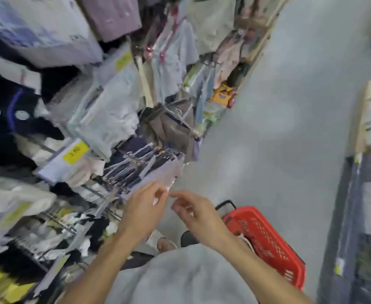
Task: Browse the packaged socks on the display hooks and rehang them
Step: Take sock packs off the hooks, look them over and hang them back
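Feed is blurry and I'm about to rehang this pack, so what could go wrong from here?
1. The left hand seems to pinch only a corner of the clear sock pack; it could slip and drop.
2. The display hooks are crowded with dark packs, so rehanging might knock neighbours off.
3. The red basket sits on the floor just right of the right hand; a sidestep could trip on it.

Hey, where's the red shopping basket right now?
Low on the right of the head view: the red basket sits just below and right of the right hand, with the sock hooks off to its left.
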The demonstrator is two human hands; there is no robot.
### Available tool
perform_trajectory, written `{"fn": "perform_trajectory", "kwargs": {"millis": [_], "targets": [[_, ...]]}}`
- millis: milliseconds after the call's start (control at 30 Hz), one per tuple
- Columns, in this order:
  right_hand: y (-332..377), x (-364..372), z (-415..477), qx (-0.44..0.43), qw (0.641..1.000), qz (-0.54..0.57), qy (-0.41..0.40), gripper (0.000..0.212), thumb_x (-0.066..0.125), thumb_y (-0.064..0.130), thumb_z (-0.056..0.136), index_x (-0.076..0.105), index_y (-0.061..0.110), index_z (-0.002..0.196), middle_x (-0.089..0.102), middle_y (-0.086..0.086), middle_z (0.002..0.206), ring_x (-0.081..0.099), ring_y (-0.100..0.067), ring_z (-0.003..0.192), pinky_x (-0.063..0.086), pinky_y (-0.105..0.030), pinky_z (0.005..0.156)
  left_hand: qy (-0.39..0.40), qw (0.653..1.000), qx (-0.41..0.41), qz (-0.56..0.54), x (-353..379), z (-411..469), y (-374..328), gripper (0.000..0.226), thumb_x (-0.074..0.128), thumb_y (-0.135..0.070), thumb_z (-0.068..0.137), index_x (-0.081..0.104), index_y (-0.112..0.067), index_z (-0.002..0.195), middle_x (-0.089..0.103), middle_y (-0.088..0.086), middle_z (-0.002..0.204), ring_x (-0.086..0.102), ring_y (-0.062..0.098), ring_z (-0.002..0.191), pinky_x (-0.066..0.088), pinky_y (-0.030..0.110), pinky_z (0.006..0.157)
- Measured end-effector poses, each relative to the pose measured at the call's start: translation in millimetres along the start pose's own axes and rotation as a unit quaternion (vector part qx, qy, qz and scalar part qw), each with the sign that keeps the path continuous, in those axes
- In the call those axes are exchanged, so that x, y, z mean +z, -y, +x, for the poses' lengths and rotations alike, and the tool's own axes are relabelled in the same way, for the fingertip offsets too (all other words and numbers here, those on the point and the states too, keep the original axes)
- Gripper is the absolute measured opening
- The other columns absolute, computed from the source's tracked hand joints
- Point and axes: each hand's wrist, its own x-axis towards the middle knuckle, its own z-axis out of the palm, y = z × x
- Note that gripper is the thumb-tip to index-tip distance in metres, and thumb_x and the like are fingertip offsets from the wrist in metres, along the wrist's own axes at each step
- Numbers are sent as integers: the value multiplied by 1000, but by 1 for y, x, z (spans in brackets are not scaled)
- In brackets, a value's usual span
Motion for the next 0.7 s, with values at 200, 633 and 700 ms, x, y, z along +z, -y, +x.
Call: {"fn": "perform_trajectory", "kwargs": {"millis": [200, 633, 700], "targets": [[-134, -32, -136, 207, 976, 11, -73, 30, 56, 13, 93, 68, 24, 118, 73, 6, 108, 67, -11, 99, 52, -30, 89, 253, 963, 42, 83, 140, -8, -50, 13, 61, -23, 94, 69, -12, 96, 73, 8, 98, 65, 29, 94, 49, 38, 81], [-403, -7, -232, 473, 869, 69, -129, 30, 60, 12, 87, 65, 16, 116, 72, -4, 109, 66, -25, 102, 51, -38, 88, 528, 836, 56, 141, 418, -17, -41, 18, 55, -20, 91, 59, -20, 74, 67, -3, 79, 62, 23, 88, 39, 31, 70], [-456, 12, -221, 500, 855, 79, -112, 34, 63, 12, 84, 63, 15, 118, 70, -8, 113, 64, -28, 105, 51, -37, 91, 551, 820, 54, 145, 466, -7, -26, 21, 52, -30, 87, 49, -30, 66, 57, -14, 71, 62, 20, 84, 39, 31, 70]]}}
